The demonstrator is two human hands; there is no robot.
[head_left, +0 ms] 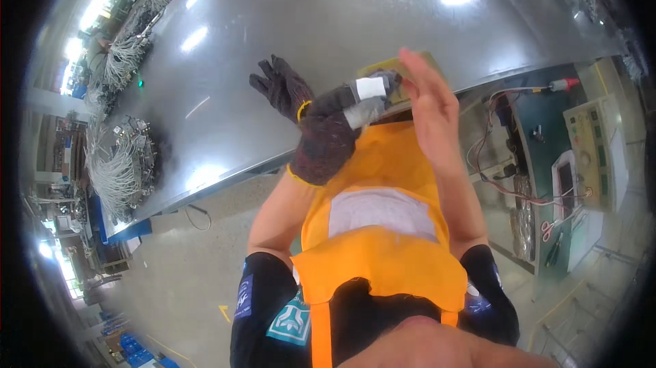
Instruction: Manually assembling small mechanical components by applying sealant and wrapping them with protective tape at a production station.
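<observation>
My left hand (pixel 324 146) wears a dark knitted glove with a yellow cuff edge. White tape (pixel 371 88) and grey tape (pixel 365 112) wrap its fingers, which stretch toward the right. Bare and slightly blurred, my right hand (pixel 432 105) is raised beside those fingertips with its fingers extended. Whether the two hands touch I cannot tell. A second dark glove (pixel 281 86) lies on the metal table (pixel 273 19), just beyond my left hand. Partly hidden behind my hands is a flat yellowish piece (pixel 379 67) at the table's near edge.
Bundles of white wires (pixel 116 170) line the table's left side. At the right, a green-topped bench (pixel 547 122) holds a beige instrument (pixel 589 153), cables with a red connector (pixel 564 85), and scissors (pixel 547 230). My orange apron (pixel 383 252) hangs against the near edge.
</observation>
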